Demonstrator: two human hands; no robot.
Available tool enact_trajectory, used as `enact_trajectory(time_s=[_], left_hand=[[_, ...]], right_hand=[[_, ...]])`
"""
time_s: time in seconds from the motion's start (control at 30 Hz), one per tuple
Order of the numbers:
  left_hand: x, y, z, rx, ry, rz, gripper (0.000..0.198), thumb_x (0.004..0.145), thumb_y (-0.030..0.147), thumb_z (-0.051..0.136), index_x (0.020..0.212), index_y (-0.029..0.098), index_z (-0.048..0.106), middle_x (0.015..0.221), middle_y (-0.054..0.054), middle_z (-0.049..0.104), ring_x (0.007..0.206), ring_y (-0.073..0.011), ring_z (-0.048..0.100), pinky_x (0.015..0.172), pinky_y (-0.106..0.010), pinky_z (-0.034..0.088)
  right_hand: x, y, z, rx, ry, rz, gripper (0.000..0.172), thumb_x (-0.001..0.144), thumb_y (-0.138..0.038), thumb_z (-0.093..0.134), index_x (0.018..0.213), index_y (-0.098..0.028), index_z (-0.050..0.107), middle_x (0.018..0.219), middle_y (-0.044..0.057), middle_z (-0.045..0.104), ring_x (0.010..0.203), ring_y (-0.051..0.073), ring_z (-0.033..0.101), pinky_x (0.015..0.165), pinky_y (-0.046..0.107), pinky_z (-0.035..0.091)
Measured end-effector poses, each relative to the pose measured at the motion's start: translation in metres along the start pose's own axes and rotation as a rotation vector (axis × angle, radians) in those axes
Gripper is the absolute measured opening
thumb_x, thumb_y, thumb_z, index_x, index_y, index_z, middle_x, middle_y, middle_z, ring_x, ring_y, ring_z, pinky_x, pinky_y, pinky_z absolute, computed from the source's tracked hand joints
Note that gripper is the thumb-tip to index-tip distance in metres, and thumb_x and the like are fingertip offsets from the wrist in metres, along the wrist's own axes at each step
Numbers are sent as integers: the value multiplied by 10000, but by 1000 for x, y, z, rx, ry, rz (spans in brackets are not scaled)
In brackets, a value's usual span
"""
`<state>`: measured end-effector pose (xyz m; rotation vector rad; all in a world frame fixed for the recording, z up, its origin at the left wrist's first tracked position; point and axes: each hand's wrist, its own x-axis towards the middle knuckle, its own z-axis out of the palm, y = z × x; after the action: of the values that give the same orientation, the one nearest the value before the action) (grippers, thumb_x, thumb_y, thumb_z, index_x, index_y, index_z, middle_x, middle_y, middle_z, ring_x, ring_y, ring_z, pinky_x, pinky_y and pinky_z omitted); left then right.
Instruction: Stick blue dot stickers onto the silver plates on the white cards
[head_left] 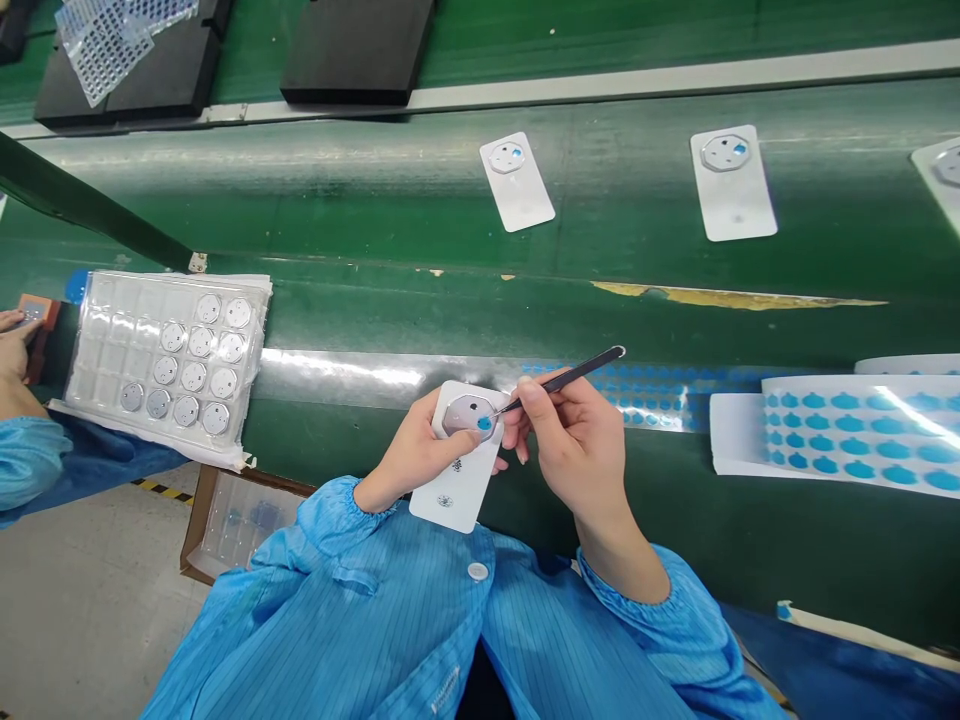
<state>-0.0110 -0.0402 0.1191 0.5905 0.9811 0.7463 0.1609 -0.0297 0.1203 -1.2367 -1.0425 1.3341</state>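
Observation:
My left hand (416,447) grips a white card (457,490) by its left side, close to my body. Set in the upper part of the card is a silvery, roughly octagonal piece (460,412) with a small blue sticker (484,423) at its lower right; the left thumb lies just below it. Dark tweezers (574,375) are pinched in my right hand (574,440), their tips at the piece's right edge beside the blue sticker. Whether the tips hold anything is too small to tell.
Two similar cards (519,182) (733,183) lie on the green belt, a third at the right edge. Blue sticker sheets (847,430) are at right. At left are a clear tray (112,330) of round parts and another person's hand (13,350). Black blocks (358,50) stand behind.

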Motion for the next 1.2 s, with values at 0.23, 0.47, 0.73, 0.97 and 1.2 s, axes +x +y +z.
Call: enact_trajectory(time_s=[0.23, 0.47, 0.73, 0.97, 1.2], left_hand=[[-1, 2, -1, -2, -21, 17, 425, 844, 315, 837, 1153, 182, 577, 912, -51, 769, 735, -268, 799, 640, -351, 681], [-1, 1, -3, -2, -19, 5, 447, 837, 340, 846, 1159, 187, 576, 911, -47, 768, 738, -278, 799, 639, -358, 679], [-1, 1, 1, -8, -24, 26, 445, 842, 351, 850, 1151, 174, 583, 901, -53, 761, 733, -266, 793, 644, -354, 674], [-1, 1, 3, 0, -12, 17, 469, 826, 375, 858, 1159, 177, 595, 893, -53, 759, 722, -268, 788, 641, -361, 668], [-1, 1, 6, 16, 13, 13, 462, 830, 383, 860, 1151, 175, 601, 874, -51, 759, 728, -278, 792, 631, -357, 668]], right_hand=[[2, 1, 4, -15, 4, 13, 323, 979, -510, 741, 877, -217, 651, 637, -4, 685, 436, 121, 618, 356, 190, 501], [1, 1, 4, -25, 2, 6, 313, 991, -495, 731, 886, -211, 652, 639, -6, 689, 431, 115, 614, 359, 188, 499], [-1, 3, -1, -19, 0, 1, 312, 994, -505, 722, 887, -220, 651, 626, -9, 683, 409, 117, 585, 354, 210, 495], [-1, 2, 0, -25, 7, -10, 316, 992, -509, 722, 892, -219, 650, 625, -9, 684, 412, 120, 590, 349, 212, 490], [-2, 7, -3, -41, 9, -9, 298, 1003, -497, 711, 902, -223, 652, 638, -11, 683, 413, 117, 580, 361, 216, 488]])
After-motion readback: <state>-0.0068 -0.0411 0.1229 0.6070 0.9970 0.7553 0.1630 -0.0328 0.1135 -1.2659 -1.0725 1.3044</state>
